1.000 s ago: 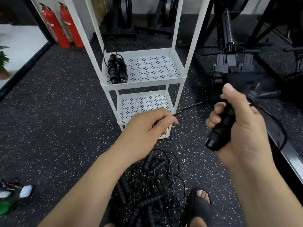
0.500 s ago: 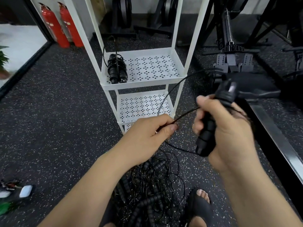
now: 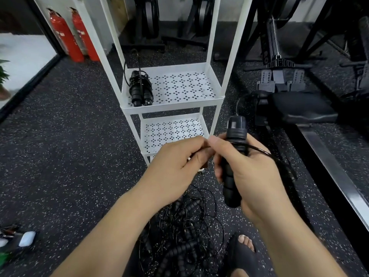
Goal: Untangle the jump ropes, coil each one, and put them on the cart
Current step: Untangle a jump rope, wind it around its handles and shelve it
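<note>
A black ribbed foam jump-rope handle [image 3: 229, 186] is held upright in the right hand [image 3: 257, 176], whose fingers are curled round its middle, the cap end pointing up and away. A thin black cord [image 3: 263, 151] is laid across the upper part of this handle and trails off to the right, behind the hand. The left hand [image 3: 177, 162] is set just beside the right, and the cord is pinched between its thumb and forefinger, with the other fingers clenched beneath.

On the near floor, below both forearms, a tangled heap of black jump ropes [image 3: 183, 236] is spread, with ribbed handles and thin loops mixed together. A white metal cart with perforated shelves [image 3: 173, 105] stands beyond the hands. On the left side of its upper visible shelf a coiled black jump rope [image 3: 140, 90] is laid, handles side by side. The lower shelf is partly hidden by the hands.

A black sandal [image 3: 239, 258] is seen just right of the heap on the speckled black rubber floor [image 3: 69, 146]. Two red fire extinguishers [image 3: 63, 37] are stood at the far left.
</note>
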`<state>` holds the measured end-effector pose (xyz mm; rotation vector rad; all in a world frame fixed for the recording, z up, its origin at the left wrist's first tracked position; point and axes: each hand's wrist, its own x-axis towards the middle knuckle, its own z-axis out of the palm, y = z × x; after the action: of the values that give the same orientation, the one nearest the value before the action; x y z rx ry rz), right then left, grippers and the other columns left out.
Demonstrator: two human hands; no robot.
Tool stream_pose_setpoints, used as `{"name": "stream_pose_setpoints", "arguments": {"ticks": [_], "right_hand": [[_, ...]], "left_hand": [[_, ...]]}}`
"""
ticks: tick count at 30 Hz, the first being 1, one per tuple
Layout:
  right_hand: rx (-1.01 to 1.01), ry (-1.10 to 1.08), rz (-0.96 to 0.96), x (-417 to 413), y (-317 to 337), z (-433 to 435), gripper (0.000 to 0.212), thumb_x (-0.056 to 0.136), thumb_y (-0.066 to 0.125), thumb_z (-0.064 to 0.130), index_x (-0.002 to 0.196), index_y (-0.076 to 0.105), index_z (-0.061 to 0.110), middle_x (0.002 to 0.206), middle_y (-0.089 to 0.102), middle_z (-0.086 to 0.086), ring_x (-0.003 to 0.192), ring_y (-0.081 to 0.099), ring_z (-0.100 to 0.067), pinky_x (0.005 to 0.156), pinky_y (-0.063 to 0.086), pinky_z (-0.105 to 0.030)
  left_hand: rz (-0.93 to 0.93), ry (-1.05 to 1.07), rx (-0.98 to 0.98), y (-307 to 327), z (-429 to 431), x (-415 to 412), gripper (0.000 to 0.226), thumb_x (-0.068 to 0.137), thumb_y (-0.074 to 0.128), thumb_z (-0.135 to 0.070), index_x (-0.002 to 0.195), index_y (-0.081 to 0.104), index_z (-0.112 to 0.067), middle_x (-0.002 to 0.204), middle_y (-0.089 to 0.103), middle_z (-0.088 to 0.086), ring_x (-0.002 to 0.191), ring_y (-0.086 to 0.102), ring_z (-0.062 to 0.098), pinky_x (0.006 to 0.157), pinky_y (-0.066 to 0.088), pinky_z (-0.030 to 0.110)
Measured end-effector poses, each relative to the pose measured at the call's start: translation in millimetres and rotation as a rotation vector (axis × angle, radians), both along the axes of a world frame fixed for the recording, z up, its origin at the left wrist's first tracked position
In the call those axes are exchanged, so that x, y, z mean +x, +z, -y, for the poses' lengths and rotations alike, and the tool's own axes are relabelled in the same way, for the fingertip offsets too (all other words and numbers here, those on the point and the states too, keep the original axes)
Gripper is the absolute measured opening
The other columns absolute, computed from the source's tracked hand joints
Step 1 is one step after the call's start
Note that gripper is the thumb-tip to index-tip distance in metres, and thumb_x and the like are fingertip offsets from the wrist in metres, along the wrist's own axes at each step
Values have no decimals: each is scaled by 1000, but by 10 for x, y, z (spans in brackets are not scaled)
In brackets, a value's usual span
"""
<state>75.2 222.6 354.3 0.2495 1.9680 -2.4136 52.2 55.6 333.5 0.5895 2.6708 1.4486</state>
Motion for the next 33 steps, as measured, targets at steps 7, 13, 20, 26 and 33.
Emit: {"name": "stream_pose_setpoints", "arguments": {"ticks": [7, 13, 20, 26, 33], "right_hand": [[-243, -211, -49, -83, 159, -204, 14, 92, 77, 15, 93, 63, 14, 68, 58, -4, 51, 47, -16, 48, 42, -27], [-247, -127, 28, -73, 128, -177, 32, 77, 88, 28, 93, 64, 16, 72, 61, -5, 52, 48, -16, 47, 43, -26], [-87, -42, 21, -10, 11, 35, 14, 91, 80, 9, 95, 67, 8, 67, 60, -11, 51, 49, -20, 48, 41, -29], [-310, -204, -59, -108, 179, -266, 14, 92, 76, 13, 92, 62, 16, 71, 58, -2, 52, 47, -13, 49, 42, -24], [-315, -99, 25, -77, 129, -220, 33, 79, 87, 32, 92, 61, 17, 73, 58, -1, 54, 46, -13, 50, 42, -25]], "left_hand": [[189, -40, -130, -8, 103, -17, 17, 106, 55, -49, 101, 70, -42, 91, 74, -21, 66, 61, -7, 61, 44, 16], [89, 63, 27, 29, 135, -58, 22, 102, 55, -53, 104, 75, -44, 83, 70, -16, 83, 66, 5, 74, 52, 23], [97, 3, -34, 4, 17, -9, 17, 108, 53, -43, 97, 66, -43, 85, 71, -12, 78, 65, 21, 74, 55, 48], [231, -35, -139, -45, 117, -25, 20, 104, 53, -58, 100, 67, -45, 90, 75, -19, 75, 72, 16, 80, 62, 42], [114, 54, 21, 9, 85, -49, 31, 96, 49, -66, 104, 72, -46, 84, 70, -13, 85, 68, 14, 81, 57, 37]]}}
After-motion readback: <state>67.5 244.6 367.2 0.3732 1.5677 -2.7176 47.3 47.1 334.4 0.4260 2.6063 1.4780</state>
